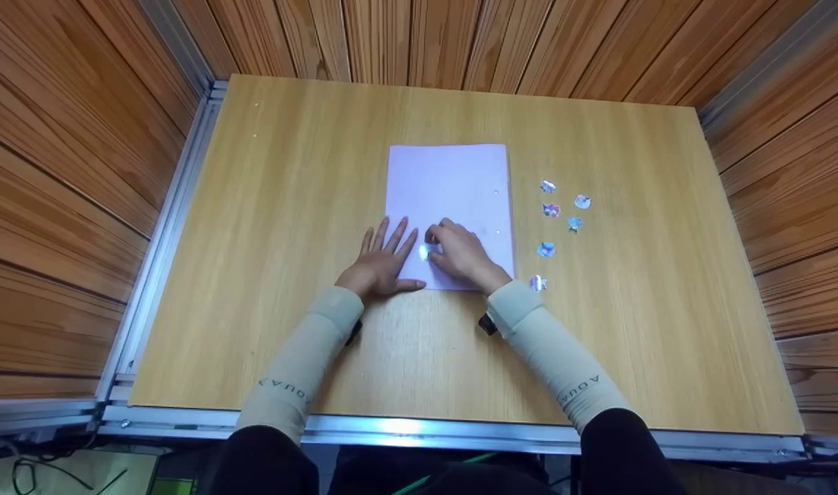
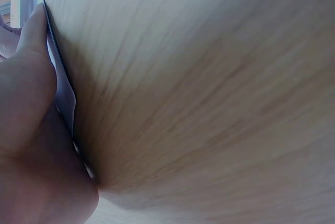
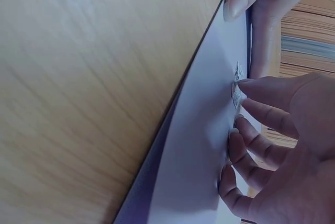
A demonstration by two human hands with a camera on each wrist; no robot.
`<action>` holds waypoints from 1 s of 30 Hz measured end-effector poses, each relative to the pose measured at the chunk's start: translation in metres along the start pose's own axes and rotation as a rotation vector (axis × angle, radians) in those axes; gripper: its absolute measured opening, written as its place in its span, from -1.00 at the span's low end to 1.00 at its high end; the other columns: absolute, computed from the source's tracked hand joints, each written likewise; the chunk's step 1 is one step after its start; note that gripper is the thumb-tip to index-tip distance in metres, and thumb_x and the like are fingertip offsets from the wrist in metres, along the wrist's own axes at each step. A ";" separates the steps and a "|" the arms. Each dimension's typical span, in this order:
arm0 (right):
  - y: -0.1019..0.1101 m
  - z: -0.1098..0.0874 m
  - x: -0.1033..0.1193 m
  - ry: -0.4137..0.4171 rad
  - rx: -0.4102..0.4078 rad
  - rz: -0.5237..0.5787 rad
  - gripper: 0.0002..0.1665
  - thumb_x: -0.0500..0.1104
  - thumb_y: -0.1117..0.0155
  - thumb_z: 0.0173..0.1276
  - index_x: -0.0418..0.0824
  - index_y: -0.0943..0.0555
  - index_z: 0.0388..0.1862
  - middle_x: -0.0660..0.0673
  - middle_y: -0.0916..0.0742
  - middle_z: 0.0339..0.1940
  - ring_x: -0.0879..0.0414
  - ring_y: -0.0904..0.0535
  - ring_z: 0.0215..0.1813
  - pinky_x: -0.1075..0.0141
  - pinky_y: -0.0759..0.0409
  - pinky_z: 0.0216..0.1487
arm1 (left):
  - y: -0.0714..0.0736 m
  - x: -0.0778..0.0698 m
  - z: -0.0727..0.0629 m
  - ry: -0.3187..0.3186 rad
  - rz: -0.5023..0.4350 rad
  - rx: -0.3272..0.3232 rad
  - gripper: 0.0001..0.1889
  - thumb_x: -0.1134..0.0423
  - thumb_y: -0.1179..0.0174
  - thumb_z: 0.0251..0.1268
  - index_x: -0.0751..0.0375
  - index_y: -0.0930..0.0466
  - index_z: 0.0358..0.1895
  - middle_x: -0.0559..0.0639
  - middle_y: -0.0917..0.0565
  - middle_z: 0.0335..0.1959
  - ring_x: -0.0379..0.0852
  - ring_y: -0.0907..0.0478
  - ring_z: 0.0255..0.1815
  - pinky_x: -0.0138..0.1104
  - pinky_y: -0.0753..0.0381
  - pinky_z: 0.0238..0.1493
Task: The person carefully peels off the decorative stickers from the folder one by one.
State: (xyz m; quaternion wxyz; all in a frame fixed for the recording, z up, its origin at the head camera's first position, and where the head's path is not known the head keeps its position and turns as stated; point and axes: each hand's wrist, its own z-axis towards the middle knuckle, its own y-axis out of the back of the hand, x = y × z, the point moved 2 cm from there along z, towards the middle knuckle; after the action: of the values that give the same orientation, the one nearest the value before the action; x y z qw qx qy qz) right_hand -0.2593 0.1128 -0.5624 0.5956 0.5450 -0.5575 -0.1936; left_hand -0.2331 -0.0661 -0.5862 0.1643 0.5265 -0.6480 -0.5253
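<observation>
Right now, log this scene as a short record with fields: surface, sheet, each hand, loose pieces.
surface: light wooden table
sheet: pale lilac paper sheet, lying flat
left hand: flat, fingers straight, pressing the sheet's lower left corner
right hand: fingers pinch a small shiny sticker at the sheet
loose pieces: six small colourful stickers right of the sheet, apart from it

Each pale sleeve (image 1: 291, 381) bore the word "AQUA" near the forearm; no other text was legible.

I see pale beige sleeves printed "AQUA" on both forearms, black cuffs above them, and small black wrist mounts beside bare hands.
</observation>
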 end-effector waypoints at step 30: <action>-0.008 -0.004 0.007 -0.148 -0.042 0.051 -0.78 -0.21 -0.31 0.43 -0.31 -0.67 -0.04 -0.20 -0.70 -0.07 -0.13 -0.62 0.01 -0.04 -0.57 0.15 | 0.000 -0.002 -0.006 0.008 0.029 -0.001 0.10 -0.48 0.01 0.37 0.01 0.38 0.69 0.10 0.47 0.69 0.28 0.60 0.65 0.21 0.44 0.58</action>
State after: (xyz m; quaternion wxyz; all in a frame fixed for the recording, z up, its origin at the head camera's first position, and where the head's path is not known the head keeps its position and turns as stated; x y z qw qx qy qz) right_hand -0.2505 0.1057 -0.5650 0.5686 0.5023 -0.6095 -0.2299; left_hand -0.2274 -0.0674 -0.5831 0.1750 0.5191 -0.6546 -0.5210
